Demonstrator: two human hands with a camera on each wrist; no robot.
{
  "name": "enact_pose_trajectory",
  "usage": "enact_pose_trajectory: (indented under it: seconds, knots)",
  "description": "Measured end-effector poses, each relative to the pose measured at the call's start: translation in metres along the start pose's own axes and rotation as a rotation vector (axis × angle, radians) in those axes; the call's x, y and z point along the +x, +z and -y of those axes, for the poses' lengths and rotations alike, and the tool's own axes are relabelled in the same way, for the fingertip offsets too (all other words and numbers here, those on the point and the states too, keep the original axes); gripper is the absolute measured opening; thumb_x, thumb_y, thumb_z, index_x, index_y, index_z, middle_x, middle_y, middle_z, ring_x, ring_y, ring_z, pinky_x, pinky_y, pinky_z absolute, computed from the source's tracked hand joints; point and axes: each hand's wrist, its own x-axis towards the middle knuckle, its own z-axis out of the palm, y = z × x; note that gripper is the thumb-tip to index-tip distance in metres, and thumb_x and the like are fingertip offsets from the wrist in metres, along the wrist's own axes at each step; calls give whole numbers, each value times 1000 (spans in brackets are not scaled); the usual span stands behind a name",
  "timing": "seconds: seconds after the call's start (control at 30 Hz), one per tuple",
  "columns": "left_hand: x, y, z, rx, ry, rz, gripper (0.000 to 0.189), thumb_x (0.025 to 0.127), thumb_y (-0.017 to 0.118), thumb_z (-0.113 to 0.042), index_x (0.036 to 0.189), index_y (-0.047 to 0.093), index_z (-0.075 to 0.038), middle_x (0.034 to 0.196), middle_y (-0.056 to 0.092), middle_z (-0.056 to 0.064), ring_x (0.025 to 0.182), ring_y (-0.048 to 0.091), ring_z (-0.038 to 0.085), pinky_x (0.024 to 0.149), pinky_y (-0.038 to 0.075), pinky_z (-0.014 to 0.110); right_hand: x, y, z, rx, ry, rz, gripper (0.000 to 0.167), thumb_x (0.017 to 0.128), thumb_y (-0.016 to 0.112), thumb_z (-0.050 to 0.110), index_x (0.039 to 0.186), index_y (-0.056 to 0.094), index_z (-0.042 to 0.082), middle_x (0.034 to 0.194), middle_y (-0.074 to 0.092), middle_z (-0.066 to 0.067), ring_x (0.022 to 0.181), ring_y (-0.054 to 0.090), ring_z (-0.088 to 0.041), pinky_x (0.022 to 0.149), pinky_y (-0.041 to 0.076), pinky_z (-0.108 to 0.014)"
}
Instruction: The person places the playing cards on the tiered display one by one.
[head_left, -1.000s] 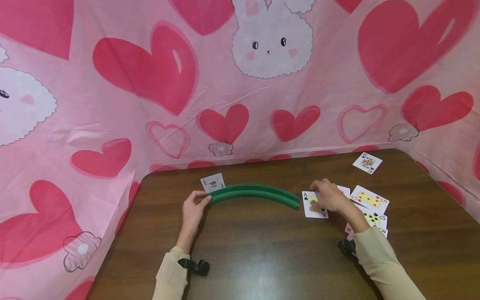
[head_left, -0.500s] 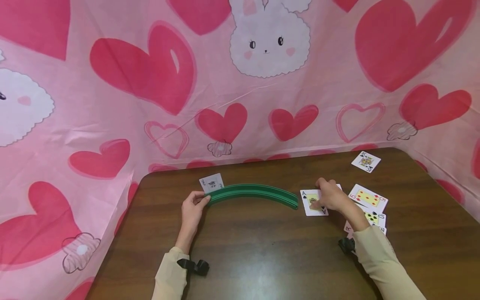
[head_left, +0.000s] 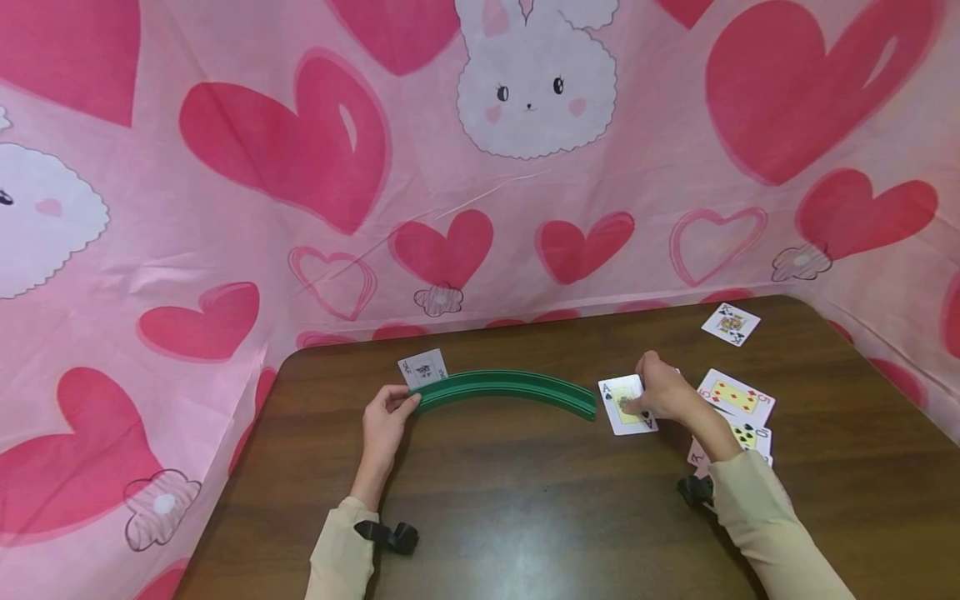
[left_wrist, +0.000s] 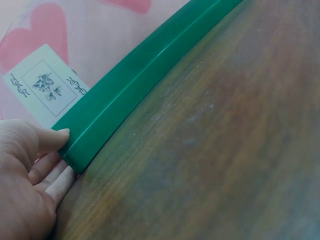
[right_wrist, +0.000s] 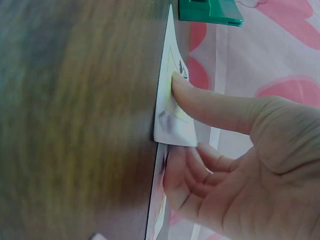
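A curved green playing card holder [head_left: 510, 384] lies across the middle of the table, with a joker card [head_left: 423, 368] standing in its slot at the left end. My left hand [head_left: 387, 417] pinches that end, thumb on the front face [left_wrist: 62, 142] and fingers behind and below. Just right of the holder's other end is the ace of spades [head_left: 617, 392]. My right hand [head_left: 666, 395] grips it, the thumb pressed on its face. In the right wrist view the ace [right_wrist: 172, 132] bends up at its near edge, with fingers curled behind that edge.
Several face-up cards overlap to the right, among them the five of diamonds [head_left: 738, 396] and a black-suited card [head_left: 759, 440], partly hidden by the right arm. A king [head_left: 731, 324] lies at the back right. A pink patterned cloth [head_left: 525, 192] hangs behind the table [head_left: 480, 500].
The right fingers have curled in behind the ace, and its right edge has come up, turning the card slightly. The left hand and the card holder stay in place.
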Motion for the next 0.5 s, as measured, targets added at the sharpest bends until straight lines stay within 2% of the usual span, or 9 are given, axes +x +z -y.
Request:
enact_pose_trajectory:
  seconds: [0.23,0.37,0.5]
  knots:
    - [1,0,0,-9,-3,10,24,97,72,-12,116,67,2,116,69,18,102,63,24,79,47,18,2,-3,-4,107,-45,-95,57,83,84,9,121,48,-14,92,62,-18,84,60,-31,77,45,-41]
    - [1,1,0,-12,-5,14,24,97,72,-12,116,67,2,117,69,17,103,63,24,79,47,18,2,-4,-6,96,-75,-144,45,81,85,10,109,59,-13,79,59,-10,76,56,-25,69,41,-35]
    - [1,0,-1,-17,-7,14,24,97,72,-12,116,67,2,116,68,17,101,63,23,79,48,18,1,-5,-7,119,-85,-168,31,83,85,11,99,67,-8,76,61,-7,74,55,-25,65,39,-36]
